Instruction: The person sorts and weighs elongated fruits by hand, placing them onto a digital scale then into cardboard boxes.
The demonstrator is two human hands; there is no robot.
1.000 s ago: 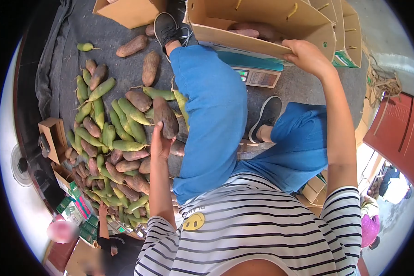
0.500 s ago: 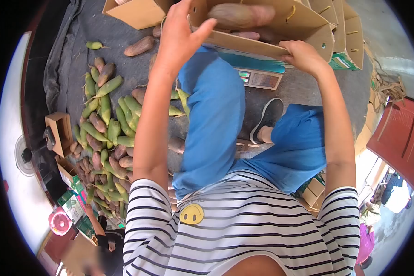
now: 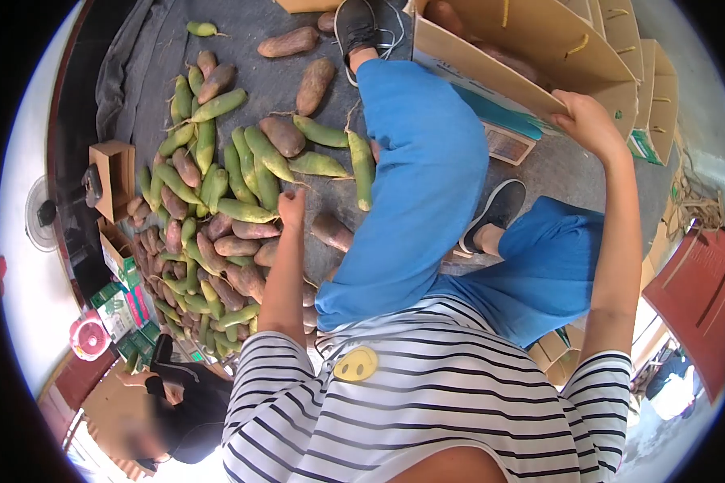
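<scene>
My right hand [image 3: 592, 125] grips the near rim of an open cardboard box [image 3: 491, 68], fingers curled over its edge. Inside the box are reddish-brown roots [image 3: 507, 56], partly hidden by the wall. The box rests on a teal-topped scale [image 3: 507, 143]. My left hand [image 3: 292, 208] is down at the pile of produce, beside the tip of a long green radish [image 3: 246, 211]; its fingers are mostly hidden, so any hold cannot be made out. Green radishes and reddish-brown roots [image 3: 282, 135] lie around it.
More boxes with rope handles [image 3: 656, 105] stand at the right. Loose roots [image 3: 316, 84] lie on the dark ground sheet beyond my knee. At lower left, another person [image 3: 193, 402] sits near a pink fan [image 3: 90, 336] and small cartons [image 3: 113, 241].
My left hand has left the box and moved down and left to the produce pile. My right hand keeps hold of the box rim. The view has shifted, showing more of the pile.
</scene>
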